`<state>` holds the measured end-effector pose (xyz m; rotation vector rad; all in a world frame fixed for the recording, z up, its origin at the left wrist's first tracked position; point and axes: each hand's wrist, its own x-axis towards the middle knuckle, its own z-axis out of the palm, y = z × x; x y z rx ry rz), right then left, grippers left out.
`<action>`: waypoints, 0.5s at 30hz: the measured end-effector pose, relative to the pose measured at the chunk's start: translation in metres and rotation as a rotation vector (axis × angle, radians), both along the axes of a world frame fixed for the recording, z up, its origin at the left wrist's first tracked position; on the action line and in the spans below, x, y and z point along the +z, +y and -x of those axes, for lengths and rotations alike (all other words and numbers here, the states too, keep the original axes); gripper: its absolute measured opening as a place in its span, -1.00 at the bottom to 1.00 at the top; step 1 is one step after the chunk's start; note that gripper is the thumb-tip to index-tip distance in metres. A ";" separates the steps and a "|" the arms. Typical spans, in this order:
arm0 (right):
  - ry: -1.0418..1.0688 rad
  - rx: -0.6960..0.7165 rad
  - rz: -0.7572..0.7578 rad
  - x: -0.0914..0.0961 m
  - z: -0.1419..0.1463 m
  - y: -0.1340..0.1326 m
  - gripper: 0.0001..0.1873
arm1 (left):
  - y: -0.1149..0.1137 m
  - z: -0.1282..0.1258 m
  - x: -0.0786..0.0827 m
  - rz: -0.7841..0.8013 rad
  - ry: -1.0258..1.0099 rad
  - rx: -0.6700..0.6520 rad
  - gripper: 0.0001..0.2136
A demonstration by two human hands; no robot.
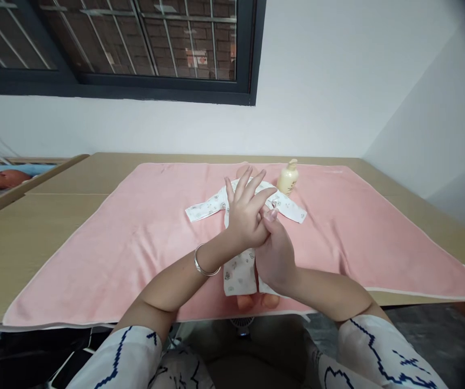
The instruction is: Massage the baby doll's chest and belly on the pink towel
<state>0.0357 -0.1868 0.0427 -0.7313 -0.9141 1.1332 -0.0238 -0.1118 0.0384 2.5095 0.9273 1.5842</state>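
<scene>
My left hand (pixel 245 216) is held up with its fingers spread, its back towards me and a silver bracelet (pixel 200 263) on the wrist. Around the thumb side of that hand, my right hand (pixel 277 251) is closed; the left thumb itself is mostly hidden. Below both hands a baby doll (pixel 245 301) lies on its back in white printed clothes (pixel 239 273), arms out to the sides. My hands cover its middle and part of its head. A pale yellow pump bottle (pixel 288 177) stands beyond the doll's sleeve on the right.
A pink towel (pixel 135 232) covers much of the wooden table (pixel 70 216). At the far left, another doll (pixel 9 178) lies in a wooden-sided bed or tray (pixel 46 178). A white wall (pixel 309 81) and a barred window (pixel 155 43) are behind the table.
</scene>
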 end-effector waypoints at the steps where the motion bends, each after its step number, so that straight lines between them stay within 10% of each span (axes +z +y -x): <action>1: 0.013 0.000 0.000 0.000 0.000 0.000 -0.70 | 0.000 0.000 0.000 0.001 -0.002 0.000 -0.61; 15: 0.050 0.030 -0.009 0.000 0.001 -0.001 -0.70 | 0.001 0.000 -0.003 -0.038 -0.044 -0.019 -0.56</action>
